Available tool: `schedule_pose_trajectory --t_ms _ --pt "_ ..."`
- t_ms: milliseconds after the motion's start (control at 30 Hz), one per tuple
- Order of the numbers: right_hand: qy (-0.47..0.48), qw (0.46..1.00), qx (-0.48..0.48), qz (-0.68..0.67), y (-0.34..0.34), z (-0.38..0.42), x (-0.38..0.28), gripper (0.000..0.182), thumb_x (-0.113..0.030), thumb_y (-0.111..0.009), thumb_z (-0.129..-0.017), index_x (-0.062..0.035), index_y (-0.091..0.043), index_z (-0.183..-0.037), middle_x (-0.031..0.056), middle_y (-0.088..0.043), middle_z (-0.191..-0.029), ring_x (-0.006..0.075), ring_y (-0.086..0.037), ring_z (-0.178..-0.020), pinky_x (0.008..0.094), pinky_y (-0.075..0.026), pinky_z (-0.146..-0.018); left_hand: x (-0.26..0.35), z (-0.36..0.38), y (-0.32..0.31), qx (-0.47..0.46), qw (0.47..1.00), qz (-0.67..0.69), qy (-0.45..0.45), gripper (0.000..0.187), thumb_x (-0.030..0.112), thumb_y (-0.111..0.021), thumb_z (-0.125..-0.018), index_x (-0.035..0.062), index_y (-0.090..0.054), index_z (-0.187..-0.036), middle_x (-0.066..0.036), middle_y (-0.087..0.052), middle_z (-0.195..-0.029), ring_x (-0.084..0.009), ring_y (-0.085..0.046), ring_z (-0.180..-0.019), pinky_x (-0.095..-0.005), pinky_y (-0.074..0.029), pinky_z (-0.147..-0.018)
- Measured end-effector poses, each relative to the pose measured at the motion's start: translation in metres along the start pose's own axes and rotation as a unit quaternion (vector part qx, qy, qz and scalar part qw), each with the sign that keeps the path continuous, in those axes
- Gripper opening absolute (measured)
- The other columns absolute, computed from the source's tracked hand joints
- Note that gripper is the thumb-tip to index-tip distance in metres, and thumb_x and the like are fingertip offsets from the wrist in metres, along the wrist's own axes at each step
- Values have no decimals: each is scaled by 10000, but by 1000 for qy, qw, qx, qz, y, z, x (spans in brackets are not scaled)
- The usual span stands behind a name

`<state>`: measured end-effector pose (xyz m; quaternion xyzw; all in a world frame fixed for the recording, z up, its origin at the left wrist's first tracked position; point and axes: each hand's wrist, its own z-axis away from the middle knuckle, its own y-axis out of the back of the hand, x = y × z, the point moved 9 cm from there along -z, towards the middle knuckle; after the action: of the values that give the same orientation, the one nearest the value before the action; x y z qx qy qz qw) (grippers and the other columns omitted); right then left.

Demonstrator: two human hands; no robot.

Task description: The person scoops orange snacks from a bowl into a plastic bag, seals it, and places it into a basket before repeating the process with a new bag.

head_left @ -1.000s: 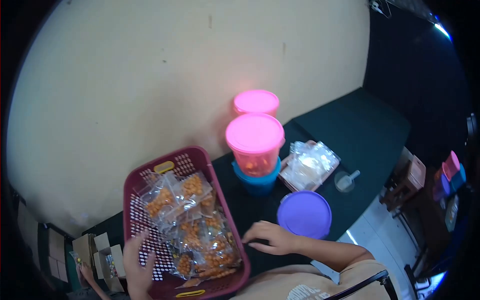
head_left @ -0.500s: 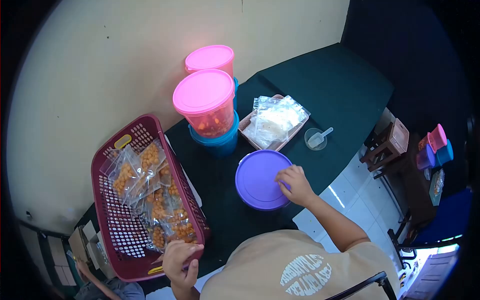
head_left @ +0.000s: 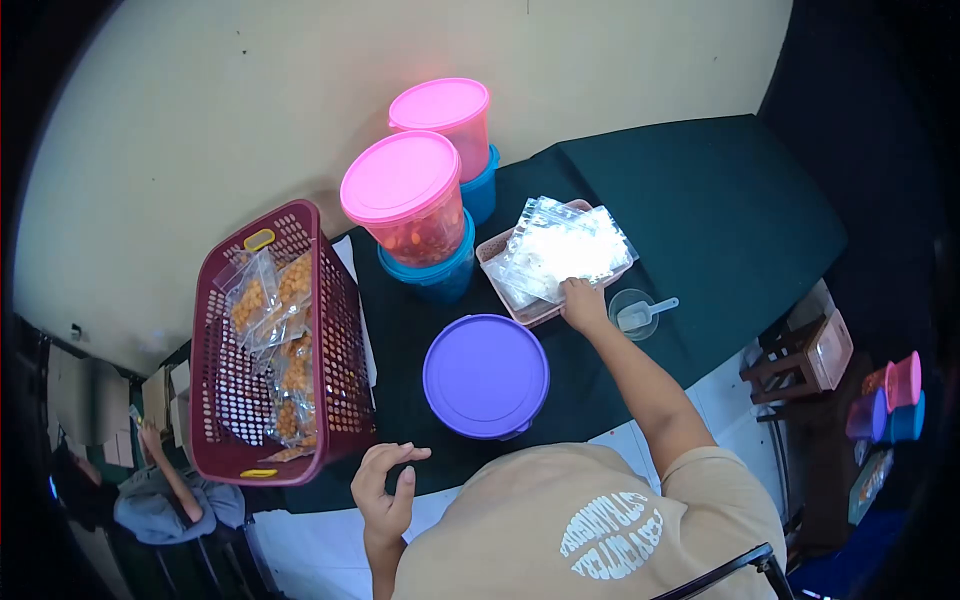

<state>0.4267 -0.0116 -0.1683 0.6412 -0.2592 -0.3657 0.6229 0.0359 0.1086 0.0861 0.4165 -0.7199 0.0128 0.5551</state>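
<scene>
My right hand [head_left: 583, 304] is at the near edge of a stack of clear plastic zip bags [head_left: 560, 245], its fingers closed on the edge of a bag. The stack lies in a shallow pink basket [head_left: 540, 314]. My left hand [head_left: 388, 490] hangs in front of my body with thumb and fingers apart and nothing in it. Between my hands a round tub with a purple lid [head_left: 486, 377] stands closed on the dark green tablecloth [head_left: 690, 220]. Right of the bags is a clear bowl [head_left: 627, 325] with a white scoop [head_left: 640, 315] in it.
On the left, a maroon laundry basket [head_left: 335, 370] holds several bags of orange round snacks [head_left: 290, 290]. Pink-lidded tubs [head_left: 402, 180] stand on blue tubs [head_left: 430, 275] by the wall. A seated person [head_left: 180, 500] is at lower left; a wooden stool [head_left: 800, 355] stands at right.
My right hand has gone from the purple lid up to the plastic bags. My left hand has moved away from the maroon basket's rim. The camera view has shifted.
</scene>
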Motion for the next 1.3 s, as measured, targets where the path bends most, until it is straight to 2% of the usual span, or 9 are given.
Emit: schedule_pose_trajectory --t_ms 200,300,433,533,633,833,967,1133,1300 --pt "139 986 40 -85 17 7 6 190 -96 -543 -810 -90 -683 -939 88 -682 -896 273 -612 -963 468 -428 -882 8 11 -36 9 1000 -27 -1 266 78 -548 -874 -36 -586 -1111 -159 -677 -908 -229 -655 -864 -339 -468 -844" --pt "173 975 60 -126 37 15 14 157 -129 -562 -817 -89 -693 -894 78 -682 -825 277 -613 -950 445 -442 -818 5 10 -48 9 999 -30 43 276 56 -550 -866 -36 -586 -1124 -153 -682 -928 -229 -656 -882 -340 -467 -859" --pt "153 978 22 -139 42 14 17 195 -199 -589 -836 -81 -686 -958 97 -684 -914 282 -608 -966 439 -435 -853 4 -1 -69 -13 998 -50 40 283 27 -556 -854 -35 -587 -1128 -151 -685 -951 -221 -655 -900 -339 -467 -870" --pt "167 964 127 -163 44 17 11 314 -294 -669 -804 -61 -662 -1014 121 -671 -970 294 -604 -966 421 -425 -887 16 -15 -83 -28 998 -58 22 290 19 -581 -831 -9 -604 -1119 -125 -699 -953 -223 -648 -898 -345 -453 -862" --pt "32 977 15 -208 21 4 19 552 -491 -648 -794 -33 -610 -1099 147 -623 -1113 284 -556 -1082 444 -396 -939 20 -19 -87 -25 998 -55 21 298 21 -607 -813 19 -620 -1110 -97 -711 -956 -230 -642 -895 -352 -437 -855" --pt "32 994 42 -100 27 -1 -6 648 -499 -688 -745 -12 -563 -1154 116 -615 -1108 307 -535 -1129 512 -405 -910 6 -11 -87 -25 996 -62 58 300 35 -614 -821 23 -616 -1120 -96 -711 -963 -233 -642 -911 -351 -433 -863" --pt "16 998 11 -57 19 -3 -16 593 -456 -694 -744 -24 -570 -1131 128 -617 -1127 303 -548 -1112 509 -439 -886 -2 -6 -83 -33 993 -80 76 302 38 -567 -856 -31 -583 -1149 -148 -688 -987 -211 -645 -941 -343 -460 -899" --pt "53 995 1 -90 6 -7 -19 368 -410 -662 -793 -74 -636 -940 110 -685 -812 313 -660 -832 475 -477 -787 -14 -4 -83 -28 992 -79 100 302 49 -570 -861 -28 -581 -1153 -144 -689 -987 -210 -645 -944 -344 -459 -902" --pt "122 983 43 -131 2 -7 -8 280 -367 -628 -835 -89 -652 -858 130 -670 -730 331 -657 -747 472 -483 -715 -17 -11 -90 -37 992 -74 94 310 54 -580 -864 -20 -576 -1165 -137 -690 -991 -203 -645 -947 -339 -458 -904"
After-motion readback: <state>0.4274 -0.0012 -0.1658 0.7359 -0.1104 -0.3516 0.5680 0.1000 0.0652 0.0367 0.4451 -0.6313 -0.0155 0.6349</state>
